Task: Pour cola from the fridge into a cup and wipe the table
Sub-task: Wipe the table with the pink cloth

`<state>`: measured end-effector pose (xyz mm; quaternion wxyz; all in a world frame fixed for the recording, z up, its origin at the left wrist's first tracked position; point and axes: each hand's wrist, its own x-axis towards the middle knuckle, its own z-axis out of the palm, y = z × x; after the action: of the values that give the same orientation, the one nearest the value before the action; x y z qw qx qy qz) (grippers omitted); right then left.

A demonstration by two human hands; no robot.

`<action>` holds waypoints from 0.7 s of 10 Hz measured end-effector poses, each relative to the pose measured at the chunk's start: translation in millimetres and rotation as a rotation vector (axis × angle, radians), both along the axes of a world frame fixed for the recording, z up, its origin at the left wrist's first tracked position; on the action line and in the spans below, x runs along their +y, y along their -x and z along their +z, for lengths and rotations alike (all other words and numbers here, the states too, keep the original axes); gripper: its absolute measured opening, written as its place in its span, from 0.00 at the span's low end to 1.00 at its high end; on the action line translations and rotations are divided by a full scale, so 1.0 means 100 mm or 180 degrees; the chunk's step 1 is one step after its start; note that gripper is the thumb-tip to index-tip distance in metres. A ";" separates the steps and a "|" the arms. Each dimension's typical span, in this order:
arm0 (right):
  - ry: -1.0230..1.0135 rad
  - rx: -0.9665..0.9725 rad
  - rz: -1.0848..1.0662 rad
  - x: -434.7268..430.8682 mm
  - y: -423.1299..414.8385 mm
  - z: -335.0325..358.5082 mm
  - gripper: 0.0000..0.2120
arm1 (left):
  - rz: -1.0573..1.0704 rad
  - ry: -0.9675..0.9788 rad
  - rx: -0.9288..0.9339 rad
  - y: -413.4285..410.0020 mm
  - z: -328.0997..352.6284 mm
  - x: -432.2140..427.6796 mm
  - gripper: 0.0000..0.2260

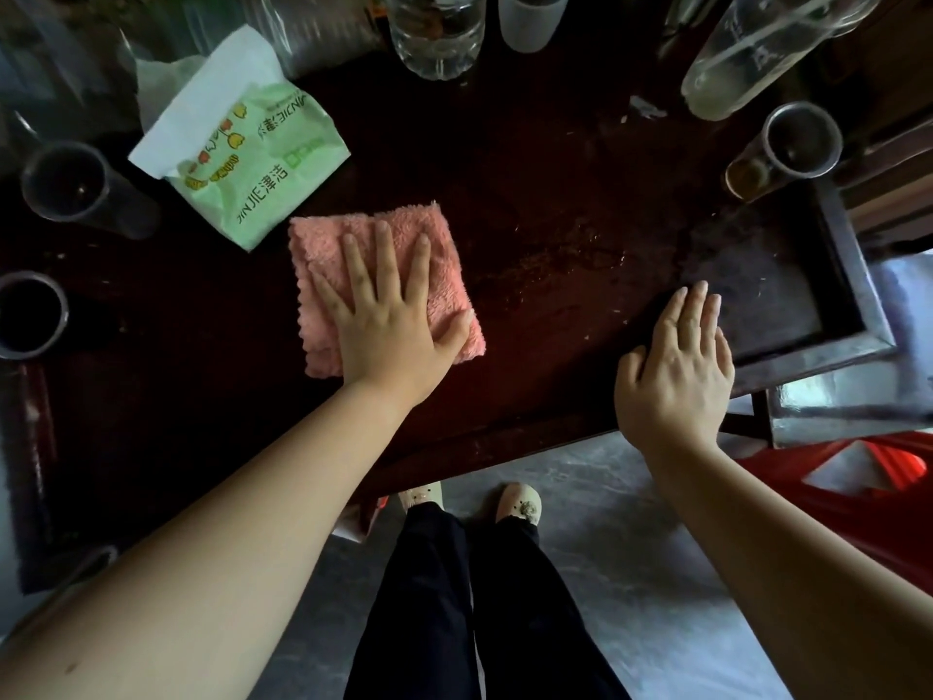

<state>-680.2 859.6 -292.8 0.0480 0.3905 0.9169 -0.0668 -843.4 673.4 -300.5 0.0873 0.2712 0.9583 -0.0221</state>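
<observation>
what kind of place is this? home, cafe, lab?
Probably a home, at a worn dark wooden table over a grey concrete floor. Cues: a green-and-white tissue pack, clear plastic bottles and cups crowding the far edge, and a pink fluffy cloth under the left hand.

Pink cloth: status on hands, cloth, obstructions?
Left hand flat on pink cloth, pressing. Right hand flat on table edge. Tissue pack touches cloth's far corner.
</observation>
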 end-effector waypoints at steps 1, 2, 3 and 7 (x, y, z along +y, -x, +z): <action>0.0010 -0.0003 -0.0012 0.00 0.00 0.01 0.33 | -0.0013 -0.0075 -0.0071 -0.05 0.02 -0.04 0.36; 0.0046 -0.0042 -0.0016 0.00 0.00 0.02 0.33 | -0.0095 -0.0067 -0.0133 -0.17 0.04 -0.11 0.35; 0.0048 -0.0048 -0.0019 0.00 0.00 0.02 0.34 | -0.0190 -0.0029 -0.0148 -0.29 0.05 -0.16 0.34; 0.0085 -0.0052 -0.0012 0.02 0.01 0.01 0.35 | -0.0274 0.0108 -0.0079 0.00 0.03 0.34 0.38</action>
<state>-680.9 861.1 -291.8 0.0606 0.3921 0.9148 -0.0759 -843.5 707.8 -297.8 0.1028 0.3110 0.9440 -0.0387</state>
